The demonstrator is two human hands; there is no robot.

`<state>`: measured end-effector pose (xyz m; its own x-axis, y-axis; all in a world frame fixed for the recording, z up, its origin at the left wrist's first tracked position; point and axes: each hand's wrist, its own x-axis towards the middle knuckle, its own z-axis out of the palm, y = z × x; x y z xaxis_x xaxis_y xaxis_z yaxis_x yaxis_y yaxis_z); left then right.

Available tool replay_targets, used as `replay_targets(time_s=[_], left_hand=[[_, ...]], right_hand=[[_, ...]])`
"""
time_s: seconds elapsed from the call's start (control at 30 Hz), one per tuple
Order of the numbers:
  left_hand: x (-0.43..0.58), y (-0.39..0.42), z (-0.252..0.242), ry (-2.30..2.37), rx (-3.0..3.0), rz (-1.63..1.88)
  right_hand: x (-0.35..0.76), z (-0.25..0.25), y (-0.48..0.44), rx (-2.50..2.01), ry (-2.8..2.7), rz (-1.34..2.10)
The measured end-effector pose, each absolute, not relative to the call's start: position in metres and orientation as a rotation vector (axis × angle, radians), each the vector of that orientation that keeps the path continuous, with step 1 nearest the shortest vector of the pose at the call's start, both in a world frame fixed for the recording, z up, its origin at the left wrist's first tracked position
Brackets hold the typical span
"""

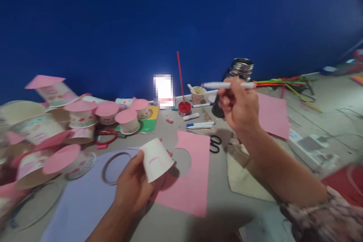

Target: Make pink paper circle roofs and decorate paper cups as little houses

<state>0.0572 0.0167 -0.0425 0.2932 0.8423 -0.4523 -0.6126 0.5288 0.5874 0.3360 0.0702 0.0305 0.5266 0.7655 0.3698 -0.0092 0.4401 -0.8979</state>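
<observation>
- Blue wall (113,26) at the back, grey table (218,198) in front of it, and quite a lot of craft clutter spread around.
- So, the paper cup (159,166): it sits tilted in the left hand (133,181), fingers closed around its sides, with a short purple stroke (153,160) on the white face.
- Right hand (241,106) pinches a white marker (217,85), purple tip pointing left, well apart from the cup.
- Probably the trick for neat marking: keep that cup face turned toward the pen, grip firm but not hard enough to dent thin paper, and use light, short strokes. Keeping fingertips off fresh ink likely saves a smudge.
- Just under the cup there's a pink sheet (195,185) with a round bite cut out, plus a lavender sheet (82,196) to its left. A stray pen tip could mark either one.
- Black-handled scissors (215,149) lie right by the pink sheet.
- Farther off, a dark bottle (217,109) stands behind the right hand, so swinging that elbow or wrist back looks risky. Red pot (185,110) could tip too.
- Far left, cups with pink discs (82,115) crowd that side, leaving little elbow room.
</observation>
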Motion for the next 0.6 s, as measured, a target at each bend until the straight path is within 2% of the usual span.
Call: replay_targets(time_s=[0.17,0.3,0.37,0.47,0.6], left_hand=[[0.059,0.023,-0.039,0.880,0.327,0.972],[0.063,0.022,-0.041,0.773,0.378,1.008],[0.063,0.020,-0.043,0.744,0.398,1.032],[0.063,0.017,-0.046,0.722,0.421,1.041],[0.061,0.016,-0.050,0.707,0.443,1.036]], right_hand=[[0.369,0.109,0.034,-0.896,-0.908,0.081],[0.351,0.104,0.016,-0.708,-0.993,-0.212],[0.333,0.079,0.013,-0.779,-1.131,-0.082],[0.305,0.033,0.007,-0.903,-1.380,0.308],[0.282,-0.010,-0.004,-0.917,-1.649,0.404]])
